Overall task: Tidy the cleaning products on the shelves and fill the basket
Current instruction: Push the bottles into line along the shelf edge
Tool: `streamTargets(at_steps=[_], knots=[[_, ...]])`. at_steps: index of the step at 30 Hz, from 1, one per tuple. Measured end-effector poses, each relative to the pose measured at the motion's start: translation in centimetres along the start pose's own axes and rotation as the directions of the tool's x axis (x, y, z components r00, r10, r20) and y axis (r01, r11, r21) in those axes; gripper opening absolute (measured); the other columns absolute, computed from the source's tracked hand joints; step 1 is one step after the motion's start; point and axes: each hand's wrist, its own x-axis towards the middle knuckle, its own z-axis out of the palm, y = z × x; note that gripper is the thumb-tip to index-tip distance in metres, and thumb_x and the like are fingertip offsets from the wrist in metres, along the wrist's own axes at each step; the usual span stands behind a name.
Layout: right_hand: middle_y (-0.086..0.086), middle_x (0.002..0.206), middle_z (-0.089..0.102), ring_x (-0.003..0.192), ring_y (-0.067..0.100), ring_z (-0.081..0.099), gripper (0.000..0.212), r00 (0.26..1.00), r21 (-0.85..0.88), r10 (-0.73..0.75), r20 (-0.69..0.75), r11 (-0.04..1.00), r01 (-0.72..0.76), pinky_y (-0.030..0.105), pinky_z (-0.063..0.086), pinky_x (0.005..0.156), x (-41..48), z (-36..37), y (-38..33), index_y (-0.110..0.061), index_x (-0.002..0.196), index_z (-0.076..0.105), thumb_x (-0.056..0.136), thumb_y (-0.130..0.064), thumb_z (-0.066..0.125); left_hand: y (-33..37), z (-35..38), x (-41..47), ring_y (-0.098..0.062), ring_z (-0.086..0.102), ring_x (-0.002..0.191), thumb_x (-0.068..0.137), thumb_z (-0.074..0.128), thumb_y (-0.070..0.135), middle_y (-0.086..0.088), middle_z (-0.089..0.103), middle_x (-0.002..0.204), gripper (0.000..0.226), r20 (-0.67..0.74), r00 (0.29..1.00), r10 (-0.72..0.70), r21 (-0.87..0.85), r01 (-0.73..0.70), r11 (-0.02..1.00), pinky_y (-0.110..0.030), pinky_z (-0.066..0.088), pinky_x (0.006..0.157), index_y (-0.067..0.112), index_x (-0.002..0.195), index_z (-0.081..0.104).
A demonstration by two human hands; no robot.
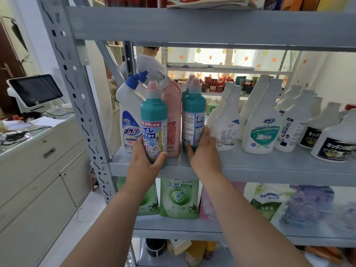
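Upfront, hands (143, 163) (204, 153) grip bottles (153, 120) (193, 114) near edge (269, 172).

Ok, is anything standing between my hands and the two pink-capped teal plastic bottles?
Nothing visible. The left hand grips the front teal plastic bottle; the right hand grips the other teal bottle.

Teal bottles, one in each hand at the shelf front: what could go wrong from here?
1. The left hand grips the left teal bottle low, at the shelf lip; released there, it may tip off.
2. The right hand, on the right teal bottle, is close to a white spray bottle and could knock it.
3. The pink bottle between them might get bumped.
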Motion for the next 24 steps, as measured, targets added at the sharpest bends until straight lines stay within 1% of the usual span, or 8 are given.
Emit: streamTargets(at_steps=[6, 8, 13, 15, 17, 19, 22, 24], knots=[[0.018, 0.141, 0.047, 0.126, 0.035, 0.053, 0.087, 0.999, -0.129, -0.004, 0.045, 0.992, 0.010, 0.045, 0.048, 0.100, -0.7, -0.3, 0.0, -0.005, 0.160, 0.011, 0.098, -0.044, 0.058, 0.2, -0.2, -0.8, 0.003, 0.058, 0.102, 0.087, 0.077, 0.030, 0.013, 0.058, 0.121, 0.062, -0.008, 0.999, -0.036, -0.014, 0.036, 0.999, -0.012, 0.044, 0.086, 0.029, 0.137, 0.041], [0.014, 0.140, 0.052, 0.127, 0.032, 0.052, 0.087, 0.997, -0.252, -0.054, 0.059, 0.965, 0.067, 0.045, 0.044, 0.106, -2.2, -0.5, 0.5, -0.008, 0.161, 0.010, 0.097, -0.048, 0.053, 0.5, -0.4, -1.2, 0.009, 0.058, 0.097, 0.086, 0.079, 0.027, 0.014, 0.060, 0.116, 0.061, -0.024, 0.995, -0.094, -0.068, 0.092, 0.993, -0.004, 0.043, 0.078, 0.024, 0.135, 0.042], [0.010, 0.159, 0.038, 0.149, 0.030, 0.027, 0.062, 0.960, -0.329, -0.151, 0.236, 0.917, 0.225, 0.045, 0.011, 0.126, -7.6, -1.6, 1.9, -0.017, 0.157, 0.033, 0.105, -0.050, 0.035, 1.9, -1.5, -4.7, 0.016, 0.063, 0.093, 0.087, 0.077, 0.017, 0.020, 0.065, 0.110, 0.046, -0.026, 0.989, -0.143, -0.270, 0.131, 0.954, -0.008, 0.051, 0.075, 0.026, 0.122, 0.049], [0.002, 0.166, 0.026, 0.155, 0.021, 0.013, 0.058, 0.936, -0.177, -0.158, 0.316, 0.959, 0.222, 0.042, 0.002, 0.128, -9.7, -2.8, 1.9, -0.023, 0.159, 0.032, 0.107, -0.047, 0.037, 2.1, -1.9, -7.5, 0.002, 0.067, 0.099, 0.091, 0.072, 0.018, 0.016, 0.070, 0.110, 0.034, 0.022, 0.984, -0.177, -0.353, 0.173, 0.919, -0.018, 0.053, 0.079, 0.030, 0.117, 0.055], [-0.010, 0.159, 0.038, 0.150, 0.007, 0.026, 0.046, 0.923, 0.197, -0.118, 0.366, 0.979, 0.047, 0.040, 0.020, 0.127, -12.0, -4.8, 0.8, -0.031, 0.153, 0.043, 0.107, -0.041, 0.044, 1.7, -2.0, -10.6, -0.018, 0.069, 0.104, 0.086, 0.067, 0.024, 0.005, 0.072, 0.112, 0.028, 0.107, 0.964, -0.245, -0.489, 0.266, 0.831, -0.036, 0.058, 0.081, 0.030, 0.113, 0.062], [-0.021, 0.143, 0.056, 0.136, -0.003, 0.047, 0.037, 0.895, 0.545, -0.104, 0.434, 0.821, -0.170, 0.033, 0.041, 0.116, -14.5, -6.1, -0.3, -0.040, 0.143, 0.054, 0.107, -0.035, 0.049, 1.6, -1.7, -13.2, -0.037, 0.068, 0.102, 0.080, 0.058, 0.031, -0.012, 0.071, 0.112, 0.034, 0.232, 0.903, -0.361, -0.654, 0.419, 0.630, -0.051, 0.061, 0.073, 0.024, 0.113, 0.066], [-0.009, 0.133, 0.065, 0.127, 0.007, 0.059, 0.032, 0.888, 0.656, -0.151, 0.435, 0.728, -0.198, 0.026, 0.053, 0.099, -18.2, -6.4, -0.4, -0.034, 0.134, 0.062, 0.103, -0.026, 0.055, 2.6, -1.4, -16.5, -0.031, 0.070, 0.068, 0.098, 0.035, 0.032, -0.018, 0.073, 0.087, 0.038, 0.451, 0.741, -0.498, -0.693, 0.642, 0.328, -0.033, 0.052, 0.043, 0.011, 0.111, 0.063], [0.002, 0.133, 0.063, 0.122, 0.014, 0.062, 0.032, 0.901, 0.686, -0.107, 0.421, 0.687, -0.239, 0.029, 0.057, 0.092, -20.2, -6.2, 0.1, -0.036, 0.128, 0.065, 0.098, -0.028, 0.057, 2.7, -1.0, -18.5, -0.027, 0.068, 0.059, 0.100, 0.026, 0.032, -0.016, 0.072, 0.080, 0.045, 0.500, 0.701, -0.509, -0.659, 0.689, 0.302, -0.029, 0.046, 0.039, 0.009, 0.108, 0.064]])
